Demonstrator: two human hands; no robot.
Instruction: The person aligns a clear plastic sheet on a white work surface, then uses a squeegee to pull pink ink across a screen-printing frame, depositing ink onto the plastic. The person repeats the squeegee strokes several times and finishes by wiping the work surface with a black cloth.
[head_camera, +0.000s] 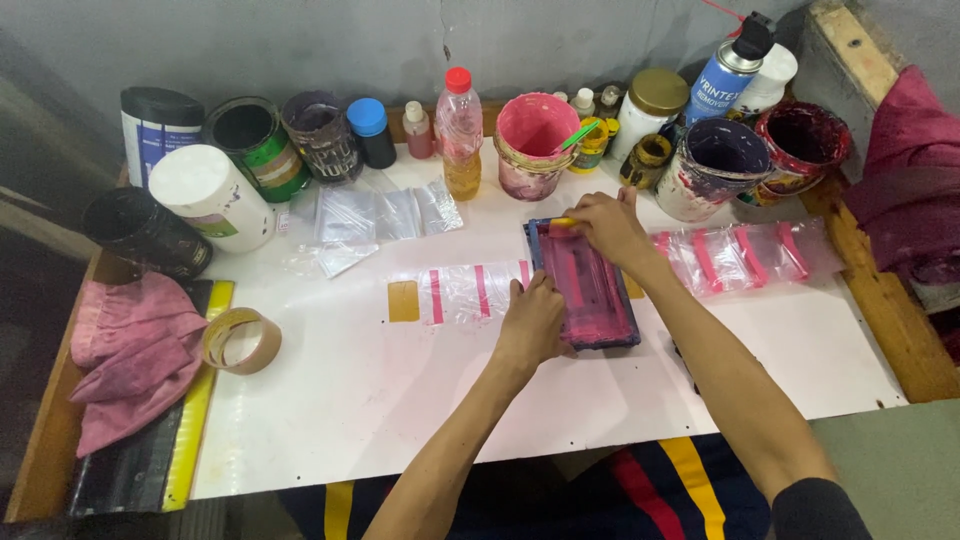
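A small dark-framed printing screen (590, 295), smeared with pink ink, lies flat on the white table (400, 400). My left hand (532, 322) presses on the frame's left edge. My right hand (605, 228) grips a squeegee with a yellow end (562, 223) at the far end of the screen. A strip of clear plastic bags with pink stripes (465, 292) runs out from under the screen to the left. More striped bags (745, 255) lie to the right.
Paint pots, jars and bottles line the back edge, among them a pink bucket (532, 140), a spray can (725, 80) and a white tub (215, 195). A tape roll (240, 340) and a pink rag (135, 355) sit at the left. Blank clear bags (380, 215) lie behind.
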